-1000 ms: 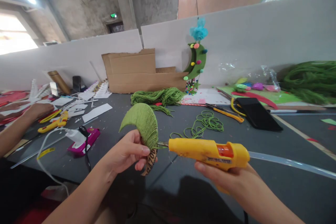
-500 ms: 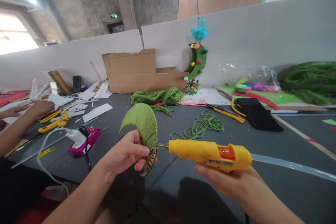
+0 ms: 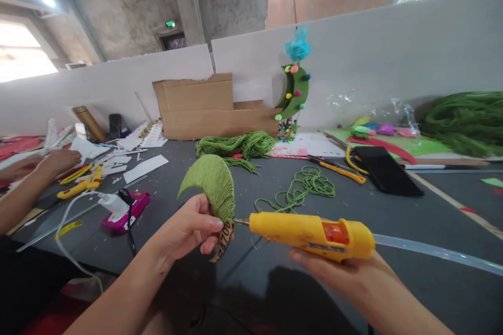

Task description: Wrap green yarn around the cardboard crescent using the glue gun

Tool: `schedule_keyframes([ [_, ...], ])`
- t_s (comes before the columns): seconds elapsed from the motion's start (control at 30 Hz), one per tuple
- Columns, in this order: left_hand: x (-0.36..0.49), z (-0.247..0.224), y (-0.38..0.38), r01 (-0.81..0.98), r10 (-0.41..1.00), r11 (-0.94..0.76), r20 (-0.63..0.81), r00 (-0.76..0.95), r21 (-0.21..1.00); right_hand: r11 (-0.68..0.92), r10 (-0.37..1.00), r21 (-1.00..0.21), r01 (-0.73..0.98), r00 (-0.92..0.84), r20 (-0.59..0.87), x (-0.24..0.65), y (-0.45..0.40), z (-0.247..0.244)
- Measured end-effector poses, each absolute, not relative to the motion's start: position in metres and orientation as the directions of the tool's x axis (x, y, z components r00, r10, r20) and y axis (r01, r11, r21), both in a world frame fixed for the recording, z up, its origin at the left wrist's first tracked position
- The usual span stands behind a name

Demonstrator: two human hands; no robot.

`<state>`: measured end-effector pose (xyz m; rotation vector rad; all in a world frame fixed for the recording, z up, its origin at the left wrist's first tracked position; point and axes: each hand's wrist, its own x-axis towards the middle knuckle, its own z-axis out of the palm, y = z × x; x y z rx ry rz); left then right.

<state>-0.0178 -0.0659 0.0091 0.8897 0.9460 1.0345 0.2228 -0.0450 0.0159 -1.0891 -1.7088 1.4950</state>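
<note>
Between the thumb and fingers of my left hand (image 3: 198, 225) is a cardboard crescent (image 3: 212, 183) wrapped in green yarn. Its lower tip is bare brown cardboard with printed characters. My right hand (image 3: 338, 269) grips a yellow hot glue gun (image 3: 310, 233) from below; some of its fingers are hidden behind the gun. The metal nozzle points left and meets the crescent's right edge, where the yarn gives way to bare cardboard. A clear glue stick (image 3: 436, 254) runs out of the gun's back end. Loose green yarn (image 3: 308, 188) lies on the table behind the gun.
A green yarn bundle (image 3: 236, 144) lies before a cardboard sheet (image 3: 196, 110). Left are a purple power strip (image 3: 128, 213), another glue gun (image 3: 82, 184) and another person's hand (image 3: 58, 162). Scissors (image 3: 341, 170) and a black tablet-like slab (image 3: 387, 170) lie right. A decorated crescent (image 3: 296, 91) hangs behind.
The glue gun has shifted slightly left and down, with its nozzle still at the crescent's edge. My left hand and the crescent have barely moved.
</note>
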Motion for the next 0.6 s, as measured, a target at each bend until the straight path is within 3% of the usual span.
schedule_keyframes([
  [0.2,-0.019,0.008,-0.0641,-0.304,0.952,0.263,-0.196,0.234,0.916,0.032,0.884,-0.993,0.117,-0.466,-0.027,0.2235,-0.0457,0.0118],
  [0.6,-0.0156,0.0077,-0.0618,-0.33,0.956,0.254,-0.183,0.23,0.909,0.008,0.906,-0.989,0.147,-0.419,-0.055,0.221,-0.0476,0.021],
])
